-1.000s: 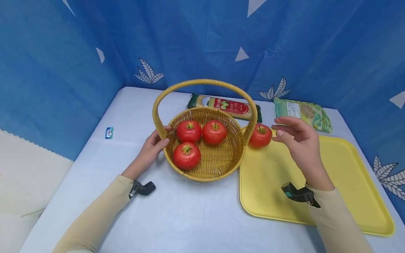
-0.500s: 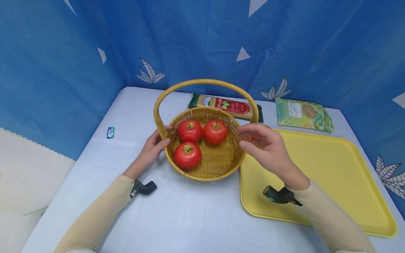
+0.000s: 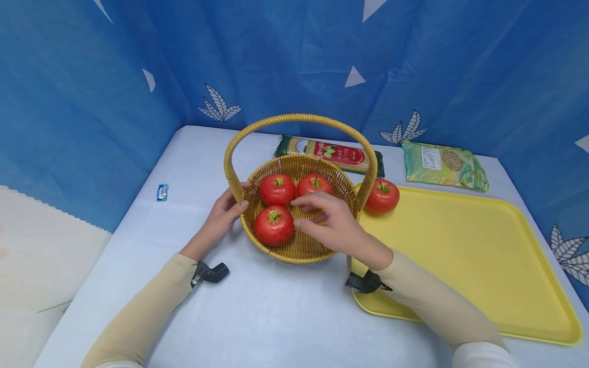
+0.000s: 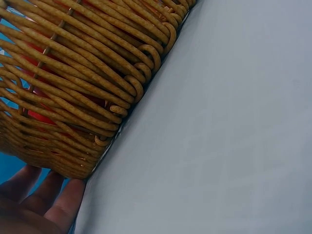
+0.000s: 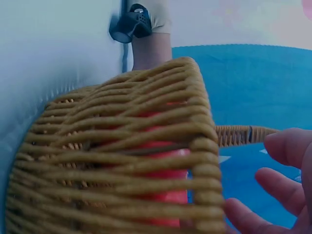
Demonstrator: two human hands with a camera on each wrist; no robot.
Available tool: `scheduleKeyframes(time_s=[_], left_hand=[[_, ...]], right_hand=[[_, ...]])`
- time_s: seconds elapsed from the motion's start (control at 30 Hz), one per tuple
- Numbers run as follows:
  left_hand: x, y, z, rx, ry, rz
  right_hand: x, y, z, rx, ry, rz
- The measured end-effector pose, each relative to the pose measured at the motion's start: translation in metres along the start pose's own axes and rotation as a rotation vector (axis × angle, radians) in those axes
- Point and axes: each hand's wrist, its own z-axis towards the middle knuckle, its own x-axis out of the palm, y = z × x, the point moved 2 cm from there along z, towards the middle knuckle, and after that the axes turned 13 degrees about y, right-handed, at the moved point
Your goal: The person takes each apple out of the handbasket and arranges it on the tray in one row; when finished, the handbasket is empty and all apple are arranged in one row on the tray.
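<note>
1. Three red apples sit in the wicker basket on the bench.
2. My left hand grips the rim beside the handle; if it slackened, a knock might tip everything.
3. My right hand hangs over the basket, fingers loosely curved, thumb apart, holding nothing; a clumsy brush could roll the apples or bruise them together.
4. A fourth apple sits at the corner of the yellow tray, where my forearm could bump it.

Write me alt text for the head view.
A person's right grip hovers over a wicker basket of three red apples while the left grip holds its side. A fourth apple sits at a corner of a yellow tray to the right; two food packets lie behind on the white table.
</note>
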Motion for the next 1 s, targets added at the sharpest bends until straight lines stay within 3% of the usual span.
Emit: scheduleKeyframes(time_s=[0.63,1.0], left_hand=[[0.001,0.001,0.001,0.003,0.002,-0.006],[0.001,-0.001,-0.001,-0.002,0.002,0.004]], right_hand=[[0.026,-0.008,0.034,0.215,0.143,-0.093],[0.032,-0.016,0.042,0.212,0.225,-0.108]])
